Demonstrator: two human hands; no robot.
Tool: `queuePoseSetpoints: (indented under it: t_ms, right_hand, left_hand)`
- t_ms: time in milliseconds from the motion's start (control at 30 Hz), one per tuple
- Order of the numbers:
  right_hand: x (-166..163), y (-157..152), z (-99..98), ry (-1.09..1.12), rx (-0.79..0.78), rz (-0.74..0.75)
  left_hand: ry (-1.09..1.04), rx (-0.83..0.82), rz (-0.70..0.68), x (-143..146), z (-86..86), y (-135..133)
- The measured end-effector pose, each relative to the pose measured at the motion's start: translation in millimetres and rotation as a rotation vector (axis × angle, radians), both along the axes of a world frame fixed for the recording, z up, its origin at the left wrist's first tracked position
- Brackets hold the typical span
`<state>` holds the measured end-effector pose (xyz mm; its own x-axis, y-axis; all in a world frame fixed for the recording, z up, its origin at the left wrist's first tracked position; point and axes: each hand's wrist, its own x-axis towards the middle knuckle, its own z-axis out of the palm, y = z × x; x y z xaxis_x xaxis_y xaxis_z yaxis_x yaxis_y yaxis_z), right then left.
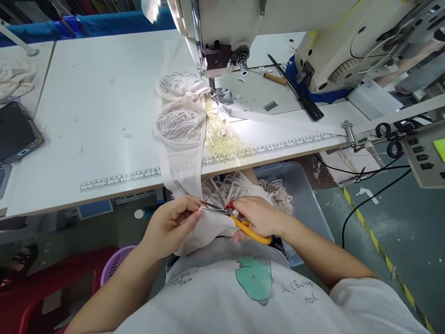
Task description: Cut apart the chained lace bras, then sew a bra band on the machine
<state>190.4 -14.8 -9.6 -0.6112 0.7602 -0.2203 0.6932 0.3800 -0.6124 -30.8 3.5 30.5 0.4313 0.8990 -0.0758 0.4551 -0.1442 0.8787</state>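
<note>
A white lace bra (181,123) lies under the needle of the sewing machine (222,46) and hangs over the table's front edge toward my lap. My left hand (175,222) pinches the bra's near end between thumb and fingers. In my right hand (255,215) is a pair of scissors (253,232) with one yellow-orange handle and one red part. The blades point left, up to the fabric by my left fingertips; whether they are closed on it I cannot tell.
Below the table edge, a clear plastic bin (306,185) holds more lace pieces (278,192). A measuring tape (278,148) runs along the table front (104,116). Black tweezers (297,90) and a wooden-handled tool (274,79) lie right of the needle. A phone (17,132) rests far left.
</note>
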Motion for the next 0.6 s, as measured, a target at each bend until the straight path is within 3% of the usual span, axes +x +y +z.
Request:
queuePoseSetpoints:
  t_ms: [600]
  right_hand:
    - [-3.2,-15.3,9.0,-0.113,0.029,-0.122]
  left_hand:
    - [-0.081,-0.133,0.106,-0.5,-1.0,-1.6]
